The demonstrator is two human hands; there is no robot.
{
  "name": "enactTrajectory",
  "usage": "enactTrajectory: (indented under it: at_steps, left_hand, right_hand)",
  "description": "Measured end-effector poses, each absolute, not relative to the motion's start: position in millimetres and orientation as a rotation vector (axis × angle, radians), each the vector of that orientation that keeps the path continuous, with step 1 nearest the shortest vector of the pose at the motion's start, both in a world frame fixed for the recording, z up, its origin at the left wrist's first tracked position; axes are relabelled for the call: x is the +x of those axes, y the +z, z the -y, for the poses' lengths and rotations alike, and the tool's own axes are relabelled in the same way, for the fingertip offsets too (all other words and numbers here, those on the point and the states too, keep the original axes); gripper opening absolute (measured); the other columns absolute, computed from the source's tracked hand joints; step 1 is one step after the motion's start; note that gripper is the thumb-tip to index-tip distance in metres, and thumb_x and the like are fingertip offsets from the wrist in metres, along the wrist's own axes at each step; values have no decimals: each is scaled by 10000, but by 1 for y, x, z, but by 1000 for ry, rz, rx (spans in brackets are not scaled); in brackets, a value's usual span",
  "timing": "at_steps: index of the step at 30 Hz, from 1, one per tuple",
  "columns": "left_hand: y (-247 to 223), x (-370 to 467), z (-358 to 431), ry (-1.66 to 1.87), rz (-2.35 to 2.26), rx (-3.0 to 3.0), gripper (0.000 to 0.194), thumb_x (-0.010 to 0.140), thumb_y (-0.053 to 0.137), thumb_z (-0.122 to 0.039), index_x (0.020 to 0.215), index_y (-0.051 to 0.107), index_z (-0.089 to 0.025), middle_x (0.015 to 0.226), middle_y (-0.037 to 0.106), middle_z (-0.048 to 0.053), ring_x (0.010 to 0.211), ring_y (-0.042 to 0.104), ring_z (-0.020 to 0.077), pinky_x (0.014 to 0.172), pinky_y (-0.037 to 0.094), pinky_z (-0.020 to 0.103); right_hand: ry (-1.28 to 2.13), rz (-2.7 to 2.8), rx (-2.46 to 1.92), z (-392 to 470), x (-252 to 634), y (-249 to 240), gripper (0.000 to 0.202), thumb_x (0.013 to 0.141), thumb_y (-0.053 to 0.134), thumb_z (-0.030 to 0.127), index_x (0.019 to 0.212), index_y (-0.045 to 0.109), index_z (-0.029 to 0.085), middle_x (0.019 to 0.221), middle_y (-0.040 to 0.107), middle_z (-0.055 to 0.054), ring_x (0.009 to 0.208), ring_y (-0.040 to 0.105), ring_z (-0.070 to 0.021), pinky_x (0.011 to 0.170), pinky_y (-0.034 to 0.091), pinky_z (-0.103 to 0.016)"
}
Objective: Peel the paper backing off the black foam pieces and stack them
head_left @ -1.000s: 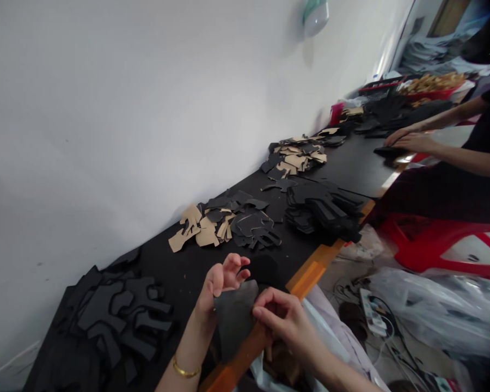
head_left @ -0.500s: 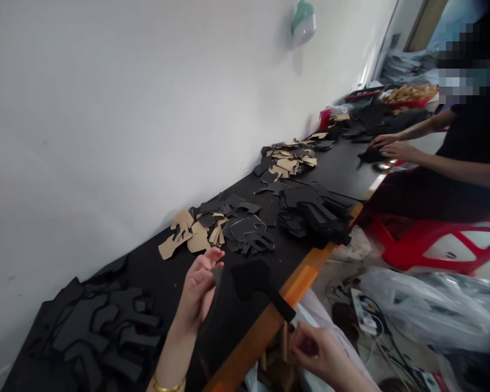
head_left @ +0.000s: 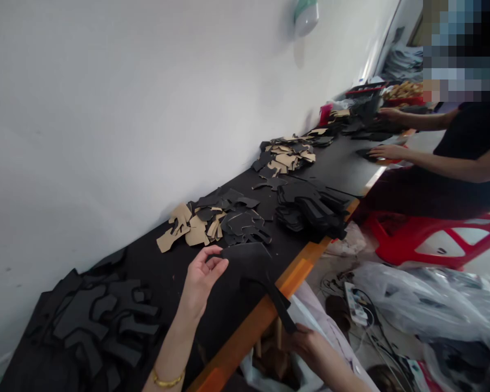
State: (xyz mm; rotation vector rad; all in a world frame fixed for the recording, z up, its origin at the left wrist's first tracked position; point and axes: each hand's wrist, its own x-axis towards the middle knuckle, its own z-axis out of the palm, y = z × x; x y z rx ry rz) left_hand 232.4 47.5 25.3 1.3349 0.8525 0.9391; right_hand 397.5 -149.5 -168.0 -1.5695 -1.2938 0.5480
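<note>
My left hand [head_left: 204, 280], with a gold bangle at its wrist, pinches the far edge of a flat black cut-out piece [head_left: 247, 256] above the table. Over the table's wooden front edge, my right hand [head_left: 316, 348] closes on the lower end of a narrow black strip [head_left: 283, 313]. The strip runs up toward the cut-out; whether the two are joined I cannot tell, black on black. A pile of black shaped pieces [head_left: 81, 316] lies left of my left hand. Below my right hand hangs an open bag with brown scraps [head_left: 273, 362].
Black and tan cut-outs [head_left: 196, 228] lie by the wall, with a stack of black pieces [head_left: 310, 207] near the edge. A co-worker's hands [head_left: 386, 152] are farther along the table. A red stool [head_left: 392, 239], plastic bags [head_left: 412, 294] and a power strip [head_left: 355, 305] are at right.
My right hand has moved slightly down and closed on the strip's end. The black piece has tilted in my left hand. One co-worker hand has reached farther back.
</note>
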Motion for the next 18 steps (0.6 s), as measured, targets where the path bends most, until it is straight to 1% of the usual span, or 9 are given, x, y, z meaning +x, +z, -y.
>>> enactTrajectory:
  at_steps: [2,4,5,7,11,15,18]
  left_hand:
    - [22,232,-50,933,-848,1286,325,650,782,-258,922,619,-187,774,622,-22,666,567,81,662,452,179]
    - [18,233,-53,914,-847,1265,333,652,782,-251,930,608,-193,732,620,-36,646,571,79,653,450,177]
    - [15,234,-54,897,-848,1262,337,653,781,-247,934,604,-195,724,622,-39,640,573,79,650,449,177]
    - [10,237,-54,852,-855,1260,342,651,782,-240,936,599,-195,725,627,-40,635,577,79,648,450,179]
    - [3,242,-49,798,-835,1199,340,629,792,-217,911,604,-183,811,643,-20,682,591,85,690,463,194]
    - [-7,242,-47,806,-827,1089,342,616,798,-209,908,624,-176,927,638,10,784,612,119,734,479,221]
    - [-19,239,-51,820,-818,995,329,624,794,-206,908,630,-186,945,631,13,807,614,127,718,484,218]
  right_hand:
    - [491,1367,-1540,156,401,-149,128,808,586,227,807,701,286,669,669,-10,556,627,-173,525,512,-250]
    - [337,1336,-1520,157,403,-128,227,839,574,215,1034,659,295,801,698,-30,612,643,-167,587,538,-265]
    - [256,1321,-1493,156,403,-118,272,837,583,208,1090,635,294,858,704,-41,636,650,-165,609,547,-272]
    - [157,1349,-1436,148,402,-102,302,832,594,196,1117,623,292,901,706,-52,680,661,-164,632,557,-278]
    - [49,1355,-1423,127,403,-86,293,853,578,167,1116,634,283,848,695,-42,716,659,-161,640,552,-270]
    - [75,1349,-1436,115,411,-91,250,873,566,190,1090,657,275,822,661,-43,722,636,-169,638,533,-279]
    - [126,1371,-1452,111,416,-100,218,887,556,230,1071,668,261,795,638,-40,701,615,-166,619,519,-272]
